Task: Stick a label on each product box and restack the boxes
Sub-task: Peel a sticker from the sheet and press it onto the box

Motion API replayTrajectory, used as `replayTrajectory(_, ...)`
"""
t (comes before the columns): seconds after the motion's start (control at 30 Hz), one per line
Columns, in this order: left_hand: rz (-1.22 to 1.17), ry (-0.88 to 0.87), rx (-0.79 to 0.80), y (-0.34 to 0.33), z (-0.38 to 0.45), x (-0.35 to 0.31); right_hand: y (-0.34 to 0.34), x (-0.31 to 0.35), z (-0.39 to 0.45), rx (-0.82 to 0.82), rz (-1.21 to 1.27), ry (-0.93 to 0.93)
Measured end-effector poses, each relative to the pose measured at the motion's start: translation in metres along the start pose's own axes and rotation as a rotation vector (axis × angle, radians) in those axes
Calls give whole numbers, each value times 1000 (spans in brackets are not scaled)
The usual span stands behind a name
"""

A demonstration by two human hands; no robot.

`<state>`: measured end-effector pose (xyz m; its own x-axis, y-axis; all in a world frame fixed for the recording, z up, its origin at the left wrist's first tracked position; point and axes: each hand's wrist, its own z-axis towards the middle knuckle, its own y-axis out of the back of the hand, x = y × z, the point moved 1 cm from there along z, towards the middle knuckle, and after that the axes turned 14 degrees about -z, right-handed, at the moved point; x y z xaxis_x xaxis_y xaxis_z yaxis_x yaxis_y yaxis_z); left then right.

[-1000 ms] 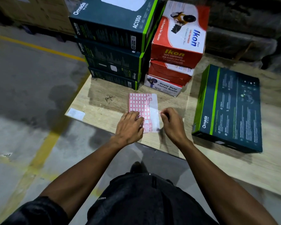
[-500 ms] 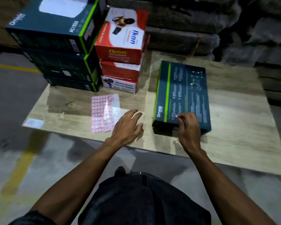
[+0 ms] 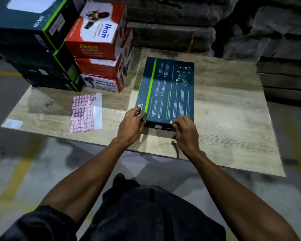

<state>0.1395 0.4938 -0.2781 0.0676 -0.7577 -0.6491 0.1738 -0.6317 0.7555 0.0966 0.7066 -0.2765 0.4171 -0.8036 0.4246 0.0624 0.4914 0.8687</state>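
Steadying dark box with left hand, fingers flat on near corner. Pressing small label onto box edge with right hand, fingertips pinching it.

Five dark green boxes: four stacked, one lying apart; three red boxes; one label sheet; two hands.

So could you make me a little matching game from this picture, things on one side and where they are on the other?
Things:
1. label sheet
2. flat dark box
3. red Ikon box
4. left hand

Places:
A. top of the red stack
B. lying alone mid-board
C. on the flat box's near left corner
D. on the board, left of the flat box

Pairs: 1-D, 2-B, 3-A, 4-C
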Motion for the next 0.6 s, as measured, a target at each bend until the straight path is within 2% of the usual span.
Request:
replayTrajectory(0.23,19,44,-58,-8,-11,-12,-6,3,8,17,-56,41)
replayTrajectory(0.6,36,59,-10,-5,-9,-8,-9,12,5,8,-148,22)
